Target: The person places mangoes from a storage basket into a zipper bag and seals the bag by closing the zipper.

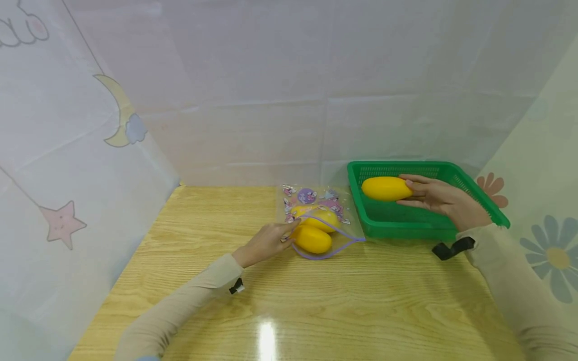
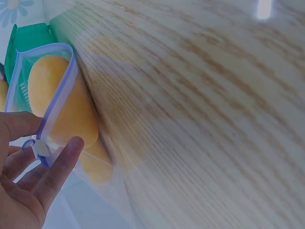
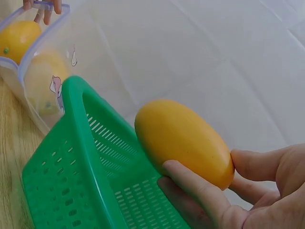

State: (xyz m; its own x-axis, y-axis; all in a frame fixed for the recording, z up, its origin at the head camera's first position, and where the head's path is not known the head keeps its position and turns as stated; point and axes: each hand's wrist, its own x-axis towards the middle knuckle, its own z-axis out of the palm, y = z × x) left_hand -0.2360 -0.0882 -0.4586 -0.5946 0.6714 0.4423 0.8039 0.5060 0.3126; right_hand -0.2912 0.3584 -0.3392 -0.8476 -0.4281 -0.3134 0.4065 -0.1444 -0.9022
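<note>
My right hand [image 1: 435, 198] holds a smooth yellow mango-like fruit [image 1: 385, 188] by one end, above the green basket [image 1: 406, 231]. In the right wrist view the thumb and fingers grip that fruit [image 3: 183, 140] over the basket's rim. On the table lies a clear zip bag [image 1: 354, 220] with printed figures and a purple zip edge, its mouth spread apart. Several yellow mango-like fruits [image 1: 312, 239] are inside it. My left hand [image 1: 266, 243] pinches the left corner of the mouth; the left wrist view shows the white slider [image 2: 42, 149] between its fingers.
The basket stands right of the bag, near the back wall [image 1: 253, 125]. Printed cloth also covers the left side [image 1: 67, 165] and right side. Wooden tabletop [image 1: 316, 311] lies in front of bag and basket. A black strap [image 1: 453, 247] hangs at the right wrist.
</note>
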